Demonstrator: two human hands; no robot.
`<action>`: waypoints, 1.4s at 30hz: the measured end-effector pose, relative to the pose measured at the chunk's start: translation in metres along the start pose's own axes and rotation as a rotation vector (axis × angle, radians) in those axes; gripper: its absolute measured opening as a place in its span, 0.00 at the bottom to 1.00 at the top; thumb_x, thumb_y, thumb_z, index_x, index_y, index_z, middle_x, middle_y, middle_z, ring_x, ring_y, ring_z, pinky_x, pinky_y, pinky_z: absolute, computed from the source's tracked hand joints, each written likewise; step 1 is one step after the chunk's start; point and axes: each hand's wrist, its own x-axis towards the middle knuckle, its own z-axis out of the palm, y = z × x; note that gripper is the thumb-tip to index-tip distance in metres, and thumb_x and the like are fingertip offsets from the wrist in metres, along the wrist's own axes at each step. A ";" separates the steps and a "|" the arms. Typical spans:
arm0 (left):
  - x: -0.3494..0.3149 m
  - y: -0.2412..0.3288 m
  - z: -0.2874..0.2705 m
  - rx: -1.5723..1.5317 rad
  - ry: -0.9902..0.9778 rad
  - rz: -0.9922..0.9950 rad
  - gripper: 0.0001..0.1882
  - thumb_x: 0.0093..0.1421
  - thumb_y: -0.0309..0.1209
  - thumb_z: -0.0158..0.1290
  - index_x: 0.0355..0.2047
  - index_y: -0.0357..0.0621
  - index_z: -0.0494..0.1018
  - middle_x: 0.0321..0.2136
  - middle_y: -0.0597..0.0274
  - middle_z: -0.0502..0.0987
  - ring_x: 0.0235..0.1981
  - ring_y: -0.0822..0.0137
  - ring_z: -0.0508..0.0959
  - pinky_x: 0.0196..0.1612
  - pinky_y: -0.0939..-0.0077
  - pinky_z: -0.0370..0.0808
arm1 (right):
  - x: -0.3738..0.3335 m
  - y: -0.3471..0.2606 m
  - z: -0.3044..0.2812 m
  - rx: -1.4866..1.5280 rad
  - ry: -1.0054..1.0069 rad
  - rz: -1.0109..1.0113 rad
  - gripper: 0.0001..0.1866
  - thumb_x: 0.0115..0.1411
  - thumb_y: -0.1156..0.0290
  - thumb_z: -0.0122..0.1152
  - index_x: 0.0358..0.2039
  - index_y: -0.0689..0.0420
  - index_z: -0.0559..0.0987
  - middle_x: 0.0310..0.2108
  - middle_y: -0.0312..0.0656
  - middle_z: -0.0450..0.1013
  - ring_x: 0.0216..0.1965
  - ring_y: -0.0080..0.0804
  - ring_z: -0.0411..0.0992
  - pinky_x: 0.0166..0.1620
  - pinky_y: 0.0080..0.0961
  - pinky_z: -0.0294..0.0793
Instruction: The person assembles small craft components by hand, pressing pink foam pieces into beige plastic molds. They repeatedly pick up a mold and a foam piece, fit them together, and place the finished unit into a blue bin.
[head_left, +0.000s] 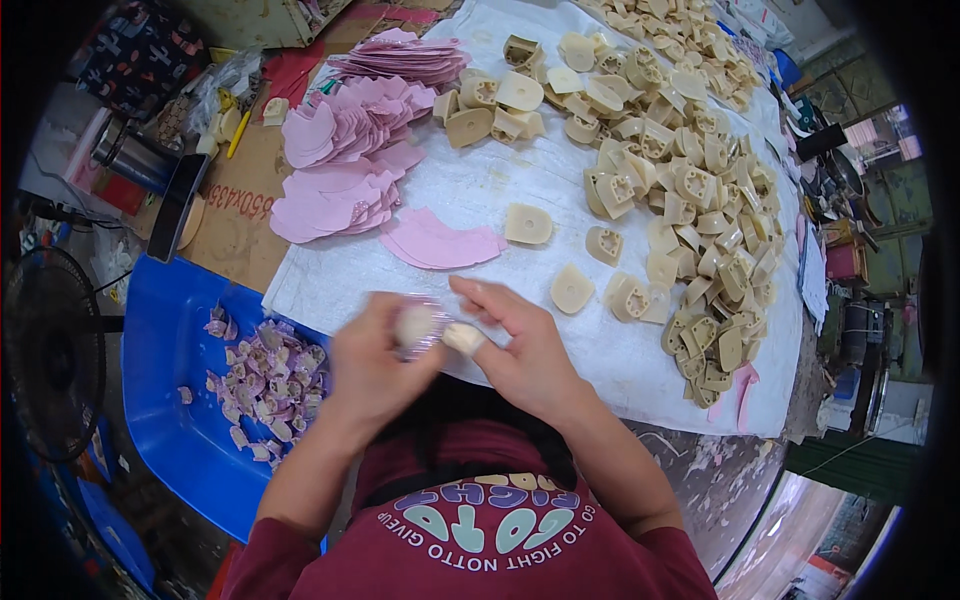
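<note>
The head view showed, far left of the hands, a black fan (pixel 50 350) and a blue tray (pixel 170 400) holding pink-wrapped pieces (pixel 265 385). Above the tray, brown cardboard (pixel 240 215) with red printed characters lay beside a metal cup (pixel 130 155). The left hand (pixel 375 365) had its grip closed around a cream plastic block (pixel 415 325) partly wrapped in a pink cover; motion blur hid the fingers' exact hold. The right hand (pixel 520 345) touched the same block, thumb and forefinger pinching its near edge, the remaining fingers spread. Both worked just over the near edge of the white-clothed bench (pixel 480 190). Beyond the hands lay stacks of pink covers (pixel 350 150), and to their right a large heap of cream blocks (pixel 690 190), nothing blocking the way.
</note>
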 end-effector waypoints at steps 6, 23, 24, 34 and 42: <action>-0.026 -0.051 -0.102 0.435 0.406 -0.215 0.22 0.48 0.26 0.62 0.44 0.36 0.71 0.40 0.50 0.75 0.43 0.60 0.76 0.47 0.70 0.71 | 0.063 0.030 0.013 -0.658 0.235 -0.317 0.12 0.50 0.73 0.64 0.37 0.59 0.78 0.34 0.42 0.72 0.38 0.41 0.69 0.40 0.36 0.66; 0.005 -0.039 0.017 0.247 0.044 0.362 0.18 0.46 0.28 0.64 0.39 0.40 0.77 0.42 0.51 0.71 0.45 0.53 0.71 0.50 0.62 0.65 | 0.011 0.026 -0.027 0.118 0.527 -0.168 0.05 0.54 0.82 0.56 0.33 0.60 0.75 0.31 0.44 0.70 0.30 0.34 0.69 0.36 0.24 0.69; 0.004 -0.033 0.017 0.264 0.072 0.347 0.20 0.46 0.28 0.64 0.41 0.40 0.77 0.44 0.49 0.70 0.47 0.53 0.70 0.51 0.63 0.65 | 0.000 0.027 -0.041 0.085 0.582 -0.167 0.06 0.54 0.82 0.56 0.33 0.59 0.75 0.32 0.44 0.70 0.30 0.35 0.70 0.37 0.25 0.69; 0.008 0.019 0.034 -0.890 -0.311 -0.400 0.16 0.67 0.35 0.48 0.46 0.33 0.74 0.42 0.53 0.78 0.39 0.67 0.79 0.41 0.74 0.77 | -0.039 0.017 -0.036 -0.533 0.423 -0.363 0.15 0.48 0.74 0.62 0.38 0.58 0.77 0.43 0.46 0.72 0.47 0.48 0.69 0.52 0.42 0.64; 0.026 0.022 0.038 -1.284 -0.123 -0.583 0.19 0.68 0.36 0.45 0.50 0.31 0.68 0.48 0.42 0.73 0.50 0.55 0.76 0.48 0.61 0.80 | -0.036 0.038 -0.059 -1.100 0.406 0.009 0.20 0.46 0.74 0.63 0.43 0.58 0.77 0.54 0.51 0.65 0.64 0.56 0.53 0.64 0.61 0.42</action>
